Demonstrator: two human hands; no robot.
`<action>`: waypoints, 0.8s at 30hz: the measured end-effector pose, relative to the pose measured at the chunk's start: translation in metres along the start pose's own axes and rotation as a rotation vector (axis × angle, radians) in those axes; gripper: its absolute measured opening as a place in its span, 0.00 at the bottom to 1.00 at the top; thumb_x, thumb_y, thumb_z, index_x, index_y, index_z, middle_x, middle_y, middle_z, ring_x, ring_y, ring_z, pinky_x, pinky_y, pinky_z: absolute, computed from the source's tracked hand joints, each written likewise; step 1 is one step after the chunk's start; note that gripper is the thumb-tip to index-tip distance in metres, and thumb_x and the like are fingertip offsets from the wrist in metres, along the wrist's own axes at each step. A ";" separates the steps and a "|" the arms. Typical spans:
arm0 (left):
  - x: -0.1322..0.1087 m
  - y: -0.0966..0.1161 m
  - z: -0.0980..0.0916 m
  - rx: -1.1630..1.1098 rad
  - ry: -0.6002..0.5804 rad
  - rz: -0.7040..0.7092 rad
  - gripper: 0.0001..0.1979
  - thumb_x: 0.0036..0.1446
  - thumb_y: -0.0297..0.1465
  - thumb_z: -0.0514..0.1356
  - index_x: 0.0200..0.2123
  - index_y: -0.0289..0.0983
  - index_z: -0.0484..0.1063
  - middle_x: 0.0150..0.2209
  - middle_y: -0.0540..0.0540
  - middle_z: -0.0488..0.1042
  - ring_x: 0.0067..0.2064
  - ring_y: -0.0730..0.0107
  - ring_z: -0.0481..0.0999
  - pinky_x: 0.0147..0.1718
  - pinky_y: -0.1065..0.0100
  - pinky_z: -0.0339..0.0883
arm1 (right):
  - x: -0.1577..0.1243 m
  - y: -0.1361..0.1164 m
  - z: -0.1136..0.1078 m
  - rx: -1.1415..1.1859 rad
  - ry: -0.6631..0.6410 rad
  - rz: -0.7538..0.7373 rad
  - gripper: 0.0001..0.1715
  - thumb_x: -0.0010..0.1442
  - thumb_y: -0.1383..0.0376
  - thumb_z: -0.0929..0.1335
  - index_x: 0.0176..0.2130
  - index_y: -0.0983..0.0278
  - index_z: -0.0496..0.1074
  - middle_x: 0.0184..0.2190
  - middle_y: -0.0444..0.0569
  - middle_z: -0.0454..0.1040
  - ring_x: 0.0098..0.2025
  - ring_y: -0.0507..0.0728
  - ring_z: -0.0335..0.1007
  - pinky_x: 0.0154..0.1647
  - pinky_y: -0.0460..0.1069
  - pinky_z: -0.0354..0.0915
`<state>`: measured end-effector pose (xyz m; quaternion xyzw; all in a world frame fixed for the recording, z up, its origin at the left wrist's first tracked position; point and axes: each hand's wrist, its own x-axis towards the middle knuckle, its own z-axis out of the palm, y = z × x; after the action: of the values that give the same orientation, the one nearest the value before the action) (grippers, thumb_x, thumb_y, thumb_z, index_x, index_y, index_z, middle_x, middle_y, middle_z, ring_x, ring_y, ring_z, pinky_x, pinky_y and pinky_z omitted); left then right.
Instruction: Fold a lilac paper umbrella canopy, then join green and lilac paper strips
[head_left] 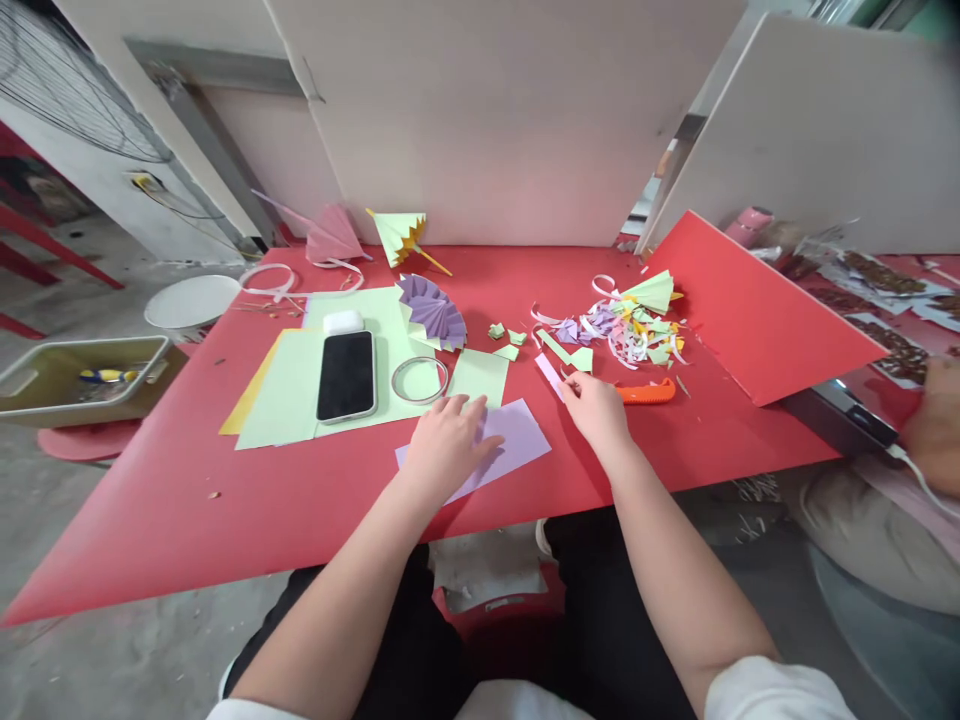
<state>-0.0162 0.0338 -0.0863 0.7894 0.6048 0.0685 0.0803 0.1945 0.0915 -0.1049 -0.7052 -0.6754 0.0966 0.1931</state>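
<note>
My left hand [452,440] lies with fingers spread on a purple sheet of paper [517,440] at the table's front. Between the fingertips of my right hand [596,405] is a narrow purple paper strip [550,376], just right of that sheet. An orange utility knife [646,392] lies beside my right hand. Beyond my left fingers are a small green paper piece [480,375] and a roll of tape [420,380]. A purple pleated paper fan [433,312] rests on the stacked green sheets [281,395].
A phone [346,375] and a white case [343,322] lie on the green sheets. Paper scraps [637,335] heap at right, before a standing red board [772,310]. Paper umbrellas [405,238] stand at the back. Another person's arm [934,430] is at far right.
</note>
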 end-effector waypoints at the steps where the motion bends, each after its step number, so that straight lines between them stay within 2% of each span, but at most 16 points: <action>1: 0.000 -0.005 -0.002 0.010 -0.009 -0.008 0.27 0.53 0.46 0.57 0.53 0.38 0.64 0.48 0.39 0.70 0.51 0.52 0.68 0.48 0.57 0.62 | 0.008 -0.002 0.001 -0.001 -0.005 0.008 0.11 0.58 0.60 0.62 0.29 0.60 0.71 0.23 0.45 0.73 0.26 0.54 0.66 0.25 0.46 0.50; 3: -0.001 -0.009 -0.001 0.031 -0.017 -0.008 0.30 0.49 0.48 0.60 0.52 0.39 0.64 0.44 0.39 0.71 0.47 0.51 0.69 0.44 0.56 0.63 | 0.020 -0.005 0.004 -0.002 -0.008 0.024 0.11 0.58 0.60 0.62 0.30 0.60 0.72 0.23 0.45 0.72 0.26 0.54 0.65 0.24 0.46 0.50; 8: -0.002 -0.006 0.007 0.069 -0.029 -0.014 0.34 0.49 0.47 0.61 0.56 0.39 0.60 0.44 0.37 0.69 0.45 0.48 0.70 0.41 0.54 0.63 | 0.035 -0.010 0.011 -0.005 0.038 0.073 0.12 0.58 0.60 0.62 0.35 0.60 0.73 0.30 0.48 0.75 0.31 0.55 0.68 0.26 0.47 0.52; 11: 0.003 -0.007 0.007 0.063 -0.045 -0.020 0.35 0.48 0.47 0.61 0.57 0.39 0.59 0.43 0.38 0.70 0.44 0.49 0.70 0.40 0.56 0.63 | 0.030 -0.010 0.013 0.001 0.063 0.111 0.13 0.58 0.60 0.62 0.40 0.60 0.72 0.32 0.50 0.75 0.32 0.56 0.69 0.28 0.48 0.54; 15: 0.008 -0.009 0.008 0.041 -0.057 -0.024 0.38 0.47 0.50 0.61 0.57 0.38 0.58 0.41 0.38 0.71 0.43 0.50 0.72 0.40 0.58 0.63 | 0.014 -0.012 0.008 0.046 0.064 0.077 0.13 0.60 0.61 0.60 0.39 0.60 0.71 0.36 0.48 0.76 0.36 0.55 0.70 0.31 0.47 0.57; 21: 0.009 -0.005 0.014 0.005 -0.054 -0.034 0.35 0.49 0.50 0.59 0.56 0.37 0.58 0.38 0.40 0.74 0.41 0.52 0.74 0.35 0.62 0.65 | -0.016 -0.021 -0.002 0.104 -0.107 -0.100 0.13 0.60 0.56 0.62 0.37 0.59 0.72 0.34 0.43 0.76 0.35 0.51 0.70 0.34 0.44 0.62; 24: 0.010 -0.006 0.012 -0.015 -0.026 -0.059 0.33 0.54 0.51 0.53 0.57 0.37 0.57 0.40 0.39 0.73 0.38 0.55 0.75 0.30 0.64 0.66 | -0.030 -0.029 -0.003 0.064 -0.207 -0.194 0.14 0.57 0.54 0.65 0.38 0.59 0.73 0.37 0.46 0.76 0.39 0.53 0.70 0.37 0.46 0.63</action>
<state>-0.0173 0.0444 -0.0991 0.7715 0.6261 0.0601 0.0961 0.1672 0.0612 -0.0941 -0.6163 -0.7532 0.1714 0.1532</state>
